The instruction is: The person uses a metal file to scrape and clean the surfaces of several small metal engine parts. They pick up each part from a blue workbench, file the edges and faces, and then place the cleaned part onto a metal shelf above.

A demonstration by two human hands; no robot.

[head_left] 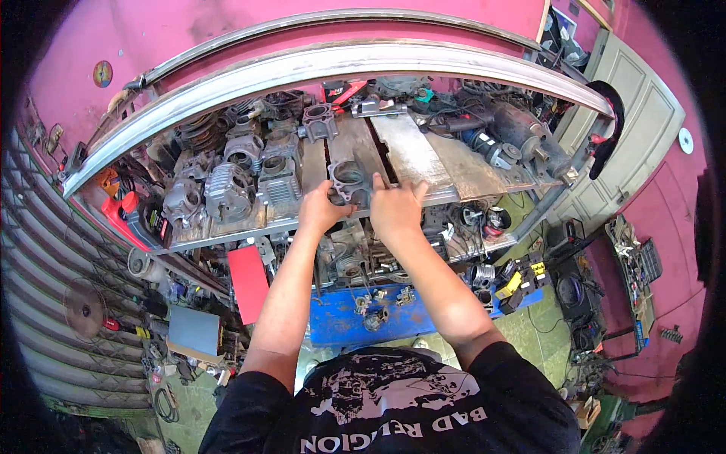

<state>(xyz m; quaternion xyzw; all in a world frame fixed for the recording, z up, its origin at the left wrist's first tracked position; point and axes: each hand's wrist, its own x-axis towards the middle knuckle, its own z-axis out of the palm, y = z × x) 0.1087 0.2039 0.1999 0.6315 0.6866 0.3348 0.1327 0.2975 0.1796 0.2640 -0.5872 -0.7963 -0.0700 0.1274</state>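
Observation:
A grey metal engine cylinder block (349, 173) with a round bore lies at the front of the upper shelf, between my two hands. My left hand (323, 210) grips its near left corner, thumb and fingers curled about the edge. On the other side, my right hand (396, 210) has its fingertips at the block's right edge, with some fingers reaching over the shelf boards; part of its grip is hidden. Farther back on the boards stands another cylinder block (318, 122). To the left sit several engine parts, among them a finned cylinder (229, 189).
Metal rails (340, 57) cross above the shelf's back. Right of my hands are bare boards (409, 155), a gap between them, and a dark exhaust-like canister (522, 129). Below stand more parts, a red panel (248, 284) and a blue bench (336, 321).

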